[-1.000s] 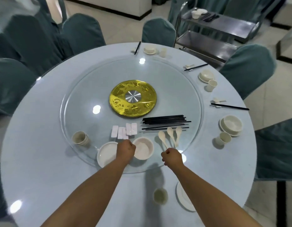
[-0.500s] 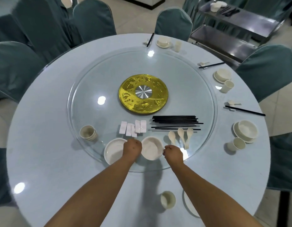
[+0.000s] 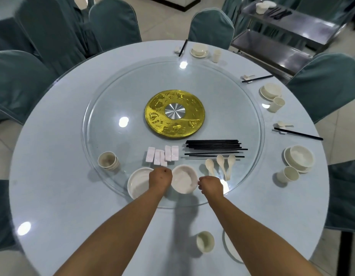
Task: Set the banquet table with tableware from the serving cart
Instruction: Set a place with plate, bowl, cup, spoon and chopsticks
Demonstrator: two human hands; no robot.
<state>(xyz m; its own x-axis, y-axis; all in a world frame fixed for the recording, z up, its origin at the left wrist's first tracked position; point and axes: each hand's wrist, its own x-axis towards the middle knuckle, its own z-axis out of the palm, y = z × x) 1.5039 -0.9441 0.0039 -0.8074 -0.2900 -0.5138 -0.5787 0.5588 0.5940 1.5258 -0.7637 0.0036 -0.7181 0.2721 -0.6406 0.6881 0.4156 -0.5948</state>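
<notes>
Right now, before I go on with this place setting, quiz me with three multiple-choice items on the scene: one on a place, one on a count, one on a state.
1. Where does the bundle of black chopsticks lie?
A. On the glass turntable
B. On the cart
C. On a chair

2. How many loose spoons lie below the chopsticks?
A. One
B. Three
C. Six

3. How do the hands stand?
A. Flat and spread
B. Fingers curled, beside the white bowl
C. Out of view

Answers: 1 A, they lie beside the gold disc. 2 B, three bowls-up spoons. 3 B, left hand and right hand flank the bowl.
</notes>
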